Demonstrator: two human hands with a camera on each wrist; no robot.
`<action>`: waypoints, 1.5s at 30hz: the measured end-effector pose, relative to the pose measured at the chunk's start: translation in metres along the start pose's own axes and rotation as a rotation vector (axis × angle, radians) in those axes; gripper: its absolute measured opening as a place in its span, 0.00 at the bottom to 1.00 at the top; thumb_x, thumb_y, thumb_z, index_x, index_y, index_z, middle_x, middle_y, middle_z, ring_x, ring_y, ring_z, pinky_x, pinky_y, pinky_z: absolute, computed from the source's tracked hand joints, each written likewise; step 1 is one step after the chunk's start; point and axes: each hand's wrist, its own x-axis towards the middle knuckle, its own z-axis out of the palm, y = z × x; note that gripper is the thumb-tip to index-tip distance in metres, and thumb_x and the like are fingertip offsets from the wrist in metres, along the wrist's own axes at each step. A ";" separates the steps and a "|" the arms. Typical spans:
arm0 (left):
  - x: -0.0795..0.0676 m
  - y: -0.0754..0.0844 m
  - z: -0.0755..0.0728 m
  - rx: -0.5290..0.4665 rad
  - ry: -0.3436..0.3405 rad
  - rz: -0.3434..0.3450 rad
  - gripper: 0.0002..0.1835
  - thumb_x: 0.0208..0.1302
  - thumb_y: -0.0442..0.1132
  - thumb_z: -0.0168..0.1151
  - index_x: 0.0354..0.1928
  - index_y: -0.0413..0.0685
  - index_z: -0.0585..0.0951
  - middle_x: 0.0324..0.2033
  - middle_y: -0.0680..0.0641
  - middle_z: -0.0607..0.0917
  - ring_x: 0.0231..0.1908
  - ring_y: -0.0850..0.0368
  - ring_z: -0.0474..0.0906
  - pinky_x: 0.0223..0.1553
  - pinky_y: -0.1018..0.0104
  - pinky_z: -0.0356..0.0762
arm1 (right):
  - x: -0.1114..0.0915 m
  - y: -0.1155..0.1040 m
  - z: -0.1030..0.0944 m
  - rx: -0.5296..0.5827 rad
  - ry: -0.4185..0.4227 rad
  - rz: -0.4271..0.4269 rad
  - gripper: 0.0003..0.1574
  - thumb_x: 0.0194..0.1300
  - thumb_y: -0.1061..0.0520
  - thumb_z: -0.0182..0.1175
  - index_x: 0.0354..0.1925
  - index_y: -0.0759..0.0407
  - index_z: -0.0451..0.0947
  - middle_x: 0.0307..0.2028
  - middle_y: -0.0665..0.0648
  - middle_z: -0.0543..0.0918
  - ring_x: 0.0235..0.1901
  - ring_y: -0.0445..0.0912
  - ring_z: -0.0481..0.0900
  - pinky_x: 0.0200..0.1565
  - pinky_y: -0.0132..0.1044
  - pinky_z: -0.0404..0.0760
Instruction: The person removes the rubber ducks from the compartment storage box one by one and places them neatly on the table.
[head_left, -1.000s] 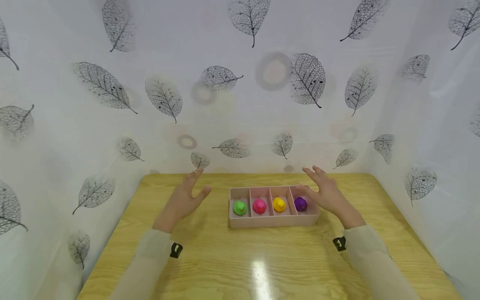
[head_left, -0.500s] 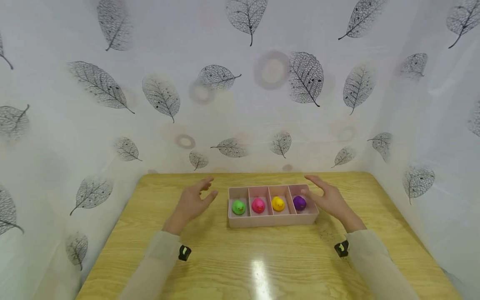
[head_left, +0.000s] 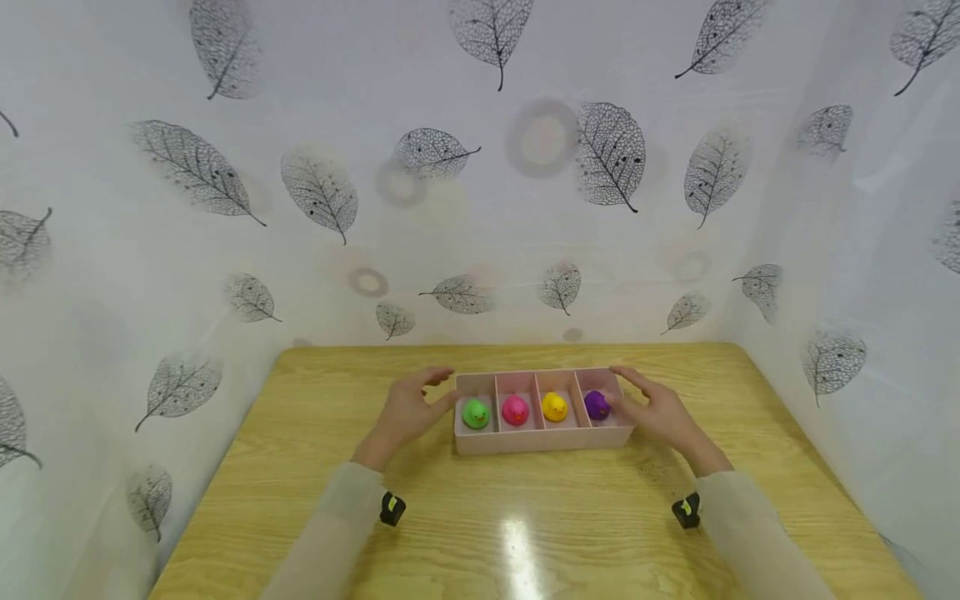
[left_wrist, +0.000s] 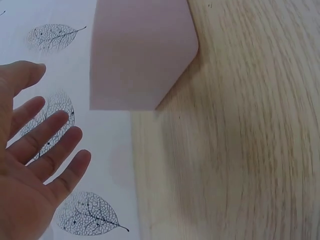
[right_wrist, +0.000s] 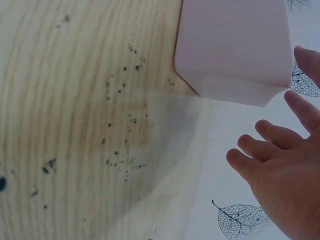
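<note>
In both wrist views the pink tray is cut off to one outer corner, so its compartments and the four toy ducks are hidden there, and the thumbs are out of view. From the head view it is hard to tell whether the fingertips actually touch the tray's end walls or stop just short. The left hand sits at the tray's left end with fingers spread and relaxed, holding nothing; the right hand sits at the right end, likewise spread and empty. Half a second ago both hands stood farther out from the tray, and a second ago they were raised and wider still; they have closed in on its two ends. The tray lies between the hands on the wooden counter, its long axis running from hand to hand. In order from the left hand to the right hand it holds a green duck, pink duck, yellow duck and purple duck.
</note>
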 end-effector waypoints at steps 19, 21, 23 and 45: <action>0.000 0.005 0.024 -0.059 -0.112 -0.089 0.26 0.69 0.43 0.71 0.66 0.44 0.81 0.62 0.40 0.86 0.66 0.39 0.79 0.70 0.43 0.76 | -0.002 0.015 0.011 -0.006 -0.050 0.017 0.45 0.77 0.38 0.60 0.80 0.55 0.62 0.76 0.72 0.66 0.73 0.77 0.63 0.68 0.78 0.65; 0.000 0.004 0.026 -0.062 -0.125 -0.089 0.26 0.68 0.43 0.72 0.66 0.45 0.81 0.62 0.40 0.86 0.66 0.38 0.80 0.69 0.42 0.76 | -0.002 0.016 0.012 -0.013 -0.050 0.012 0.44 0.77 0.38 0.60 0.80 0.55 0.62 0.76 0.73 0.67 0.73 0.77 0.63 0.68 0.78 0.65; 0.000 0.003 0.028 -0.062 -0.140 -0.084 0.27 0.68 0.43 0.73 0.66 0.45 0.81 0.62 0.40 0.86 0.66 0.38 0.80 0.69 0.41 0.77 | -0.002 0.017 0.013 -0.018 -0.048 0.007 0.44 0.76 0.38 0.60 0.80 0.55 0.62 0.76 0.73 0.67 0.72 0.77 0.64 0.67 0.78 0.66; 0.010 0.011 0.042 0.101 -0.256 -0.115 0.28 0.61 0.38 0.78 0.63 0.40 0.82 0.62 0.39 0.85 0.67 0.37 0.78 0.72 0.41 0.73 | -0.001 0.022 0.017 0.051 -0.073 0.042 0.48 0.74 0.35 0.62 0.82 0.49 0.59 0.79 0.70 0.62 0.76 0.75 0.60 0.72 0.72 0.63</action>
